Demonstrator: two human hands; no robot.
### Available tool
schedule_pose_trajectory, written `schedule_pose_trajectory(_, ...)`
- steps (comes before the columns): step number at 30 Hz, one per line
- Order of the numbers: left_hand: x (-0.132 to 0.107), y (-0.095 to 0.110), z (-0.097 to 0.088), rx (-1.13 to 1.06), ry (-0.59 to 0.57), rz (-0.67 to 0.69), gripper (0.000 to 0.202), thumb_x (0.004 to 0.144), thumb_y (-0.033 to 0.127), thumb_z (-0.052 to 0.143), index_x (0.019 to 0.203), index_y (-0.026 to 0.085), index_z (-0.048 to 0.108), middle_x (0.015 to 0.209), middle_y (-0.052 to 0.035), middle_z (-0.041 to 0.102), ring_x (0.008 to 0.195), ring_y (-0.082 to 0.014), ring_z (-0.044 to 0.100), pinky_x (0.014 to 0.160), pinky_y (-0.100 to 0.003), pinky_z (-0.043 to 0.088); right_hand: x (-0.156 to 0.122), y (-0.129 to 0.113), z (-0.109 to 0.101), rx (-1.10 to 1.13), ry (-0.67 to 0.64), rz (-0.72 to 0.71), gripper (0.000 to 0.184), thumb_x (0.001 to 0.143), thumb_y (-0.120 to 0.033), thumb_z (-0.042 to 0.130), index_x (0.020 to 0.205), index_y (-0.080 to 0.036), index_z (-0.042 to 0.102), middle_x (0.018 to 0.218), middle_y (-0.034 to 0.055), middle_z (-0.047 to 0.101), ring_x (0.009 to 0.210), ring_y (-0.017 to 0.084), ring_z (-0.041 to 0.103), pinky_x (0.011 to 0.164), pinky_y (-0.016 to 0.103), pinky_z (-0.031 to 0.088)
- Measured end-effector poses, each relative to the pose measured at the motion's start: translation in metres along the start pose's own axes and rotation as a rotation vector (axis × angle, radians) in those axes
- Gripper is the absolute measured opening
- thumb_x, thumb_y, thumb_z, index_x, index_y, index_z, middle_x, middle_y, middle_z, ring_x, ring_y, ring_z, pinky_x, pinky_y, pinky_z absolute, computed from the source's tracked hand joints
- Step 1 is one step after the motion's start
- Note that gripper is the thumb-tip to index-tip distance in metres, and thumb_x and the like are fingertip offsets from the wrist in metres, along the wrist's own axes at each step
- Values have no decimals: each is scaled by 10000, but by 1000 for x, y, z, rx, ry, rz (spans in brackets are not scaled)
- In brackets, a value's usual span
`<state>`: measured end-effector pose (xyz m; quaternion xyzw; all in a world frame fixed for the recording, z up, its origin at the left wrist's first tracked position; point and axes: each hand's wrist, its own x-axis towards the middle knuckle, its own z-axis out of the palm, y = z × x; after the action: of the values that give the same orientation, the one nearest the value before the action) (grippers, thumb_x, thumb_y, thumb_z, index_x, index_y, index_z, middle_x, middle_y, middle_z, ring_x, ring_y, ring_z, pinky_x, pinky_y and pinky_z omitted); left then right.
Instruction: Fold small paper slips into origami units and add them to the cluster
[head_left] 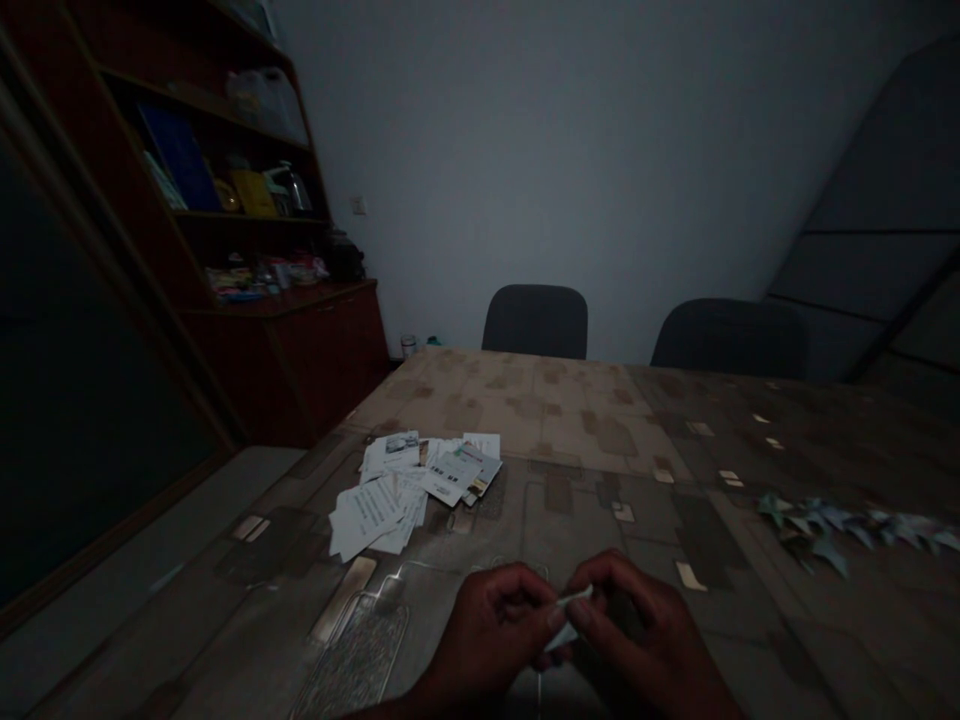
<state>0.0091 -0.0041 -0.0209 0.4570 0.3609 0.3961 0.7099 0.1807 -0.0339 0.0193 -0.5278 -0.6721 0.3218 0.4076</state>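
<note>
- Table (525, 400): patterned cover; left edge beyond the cards, far edge by the chairs; broad stretch between cards and folded row.
- Chairs (535, 320): two, dark.
- Printed cards (375, 515): one loose pile, left; overlapped, uncountable.
- Folded papers (832, 535): one row, right; too dim to count.
- Left hand (491, 620), right hand (645, 620): both pinching one slip.
- Paper slip (562, 636): small, pale, folded, between fingertips, above table.

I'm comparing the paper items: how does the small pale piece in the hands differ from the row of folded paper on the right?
The small piece is pinched between the left hand and right hand; the folded row lies on the table. Fingers partly cover the small piece; the folded row shows uncovered, with pointed bits jutting out. The small piece is far shorter than the folded row. Both look pale.
</note>
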Motion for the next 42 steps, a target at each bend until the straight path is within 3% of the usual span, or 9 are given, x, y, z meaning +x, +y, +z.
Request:
schedule_pose_trajectory(3, -1, 3, 0, -8, -14, 0, 472, 639, 549, 818, 670, 134, 594, 583, -45, 661, 530, -145, 614, 499, -222, 430, 1, 2, 1, 45, 10, 60, 166, 793, -335, 646, 888, -199, 645, 686, -3, 639, 650, 186, 622, 598, 261, 469)
schedule_pose_trajectory(10, -7, 10, 2, -5, -61, 15, 470, 684, 566, 780, 695, 126, 613, 580, -48, 670, 495, -115, 578, 500, -215, 425, 1, 3, 4, 53, -12, -12, 229, 859, -382, 564, 742, -195, 625, 664, 3, 590, 632, 175, 576, 590, 274, 432)
schedule_pose_trajectory(17, -6, 9, 1, 7, -83, -5, 466, 684, 567, 777, 706, 139, 594, 610, -50, 670, 536, -139, 614, 495, -214, 421, 0, -1, 7, 106, 66, 67, 326, 876, -426, 551, 644, -196, 556, 647, -11, 538, 635, 167, 532, 609, 278, 396)
schedule_pose_trajectory(23, -1, 6, 0, 11, -20, -7, 494, 680, 596, 761, 668, 147, 556, 540, -27, 640, 451, -107, 548, 456, -200, 379, 6, 3, 6, 356, 6, 177, 366, 892, -527, 520, 806, -185, 619, 659, -16, 555, 638, 164, 533, 598, 264, 402)
schedule_pose_trajectory(27, -1, 5, 1, 33, 3, -20, 490, 660, 583, 776, 658, 143, 562, 549, -27, 635, 464, -121, 574, 449, -208, 389, 4, 4, 11, 259, -29, 187, 308, 805, -472, 627, 712, -181, 595, 607, -20, 544, 608, 160, 513, 580, 262, 385)
schedule_pose_trajectory(33, 1, 2, 3, 2, 7, -65, 488, 524, 497, 872, 671, 140, 574, 561, -13, 629, 456, -111, 556, 466, -215, 403, 1, 3, 11, 218, 94, 212, 290, 821, -432, 573, 651, -211, 491, 586, -48, 473, 586, 141, 459, 550, 236, 368)
schedule_pose_trajectory(42, -1, 34, -1, 206, 93, -10, 198, 677, 295, 748, 707, 131, 641, 522, 46, 532, 498, -90, 454, 497, -204, 306, 3, 7, 12, 120, 39, 157, 230, 821, -384, 562, 686, -202, 528, 600, -52, 466, 571, 134, 436, 531, 235, 333)
